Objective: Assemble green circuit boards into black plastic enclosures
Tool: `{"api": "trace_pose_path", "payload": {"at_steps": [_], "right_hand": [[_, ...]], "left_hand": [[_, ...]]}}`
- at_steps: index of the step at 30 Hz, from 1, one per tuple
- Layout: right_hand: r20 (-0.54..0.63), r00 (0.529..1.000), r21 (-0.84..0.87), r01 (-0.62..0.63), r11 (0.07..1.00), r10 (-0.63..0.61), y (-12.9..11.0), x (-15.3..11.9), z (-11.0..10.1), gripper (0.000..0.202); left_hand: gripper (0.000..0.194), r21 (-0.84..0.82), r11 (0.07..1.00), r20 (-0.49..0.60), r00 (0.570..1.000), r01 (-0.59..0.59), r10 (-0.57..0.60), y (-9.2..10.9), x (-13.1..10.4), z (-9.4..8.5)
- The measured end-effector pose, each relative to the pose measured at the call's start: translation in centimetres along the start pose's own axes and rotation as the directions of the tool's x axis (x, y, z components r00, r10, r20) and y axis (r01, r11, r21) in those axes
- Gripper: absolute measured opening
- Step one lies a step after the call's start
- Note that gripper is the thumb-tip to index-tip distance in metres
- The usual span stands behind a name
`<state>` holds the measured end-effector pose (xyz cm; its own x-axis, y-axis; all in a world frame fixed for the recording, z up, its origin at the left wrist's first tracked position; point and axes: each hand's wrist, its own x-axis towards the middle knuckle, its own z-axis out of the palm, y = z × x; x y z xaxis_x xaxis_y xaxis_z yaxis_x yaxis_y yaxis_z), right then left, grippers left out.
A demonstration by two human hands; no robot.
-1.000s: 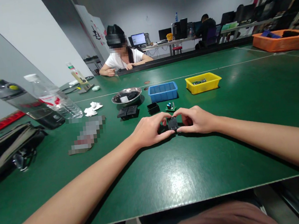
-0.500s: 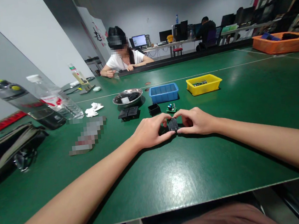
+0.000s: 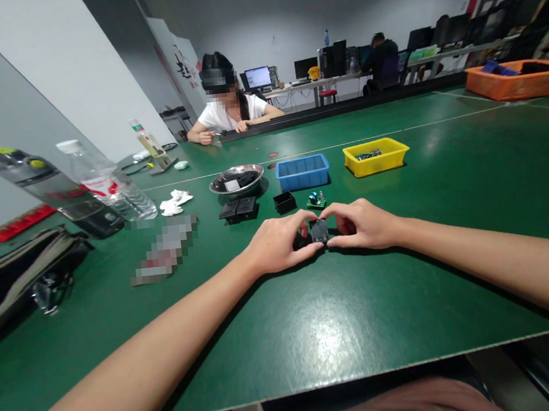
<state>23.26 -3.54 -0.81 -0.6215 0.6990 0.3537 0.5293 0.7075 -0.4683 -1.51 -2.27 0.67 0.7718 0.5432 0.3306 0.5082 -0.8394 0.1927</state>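
Between the fingertips of both hands is a small square black part [image 3: 320, 231], low over the green table [image 3: 287, 322]. My left hand [image 3: 281, 241] grips its left side with thumb and fingers, and my right hand [image 3: 362, 224] grips its right side the same way. Just beyond the fingers lies a small green circuit board [image 3: 316, 200] with a blue component on it. An open black box [image 3: 285, 202] stands to its left, and black housings [image 3: 238, 210] lie farther left.
Behind are a metal bowl [image 3: 236, 181] of black parts, a blue bin [image 3: 302, 172], and a yellow bin [image 3: 377, 157] holding small parts. Bottles [image 3: 110, 183], crumpled tissue [image 3: 176, 203] and a bag [image 3: 22, 278] are left. An orange basket [image 3: 519, 80] is far right. A person sits opposite.
The whole view has shifted slightly. Both hands keep the same grip on the black part, and nothing on the table has visibly moved.
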Motion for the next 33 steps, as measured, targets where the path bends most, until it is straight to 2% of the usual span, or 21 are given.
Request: {"api": "trace_pose_path", "payload": {"at_steps": [33], "right_hand": [[-0.008, 1.0, -0.021, -0.028, 0.999, 0.027, -0.01, -0.14, -0.12, 0.041]], "left_hand": [[0.045, 0.037, 0.999, 0.032, 0.999, 0.017, -0.018, -0.01, 0.15, -0.06]]}}
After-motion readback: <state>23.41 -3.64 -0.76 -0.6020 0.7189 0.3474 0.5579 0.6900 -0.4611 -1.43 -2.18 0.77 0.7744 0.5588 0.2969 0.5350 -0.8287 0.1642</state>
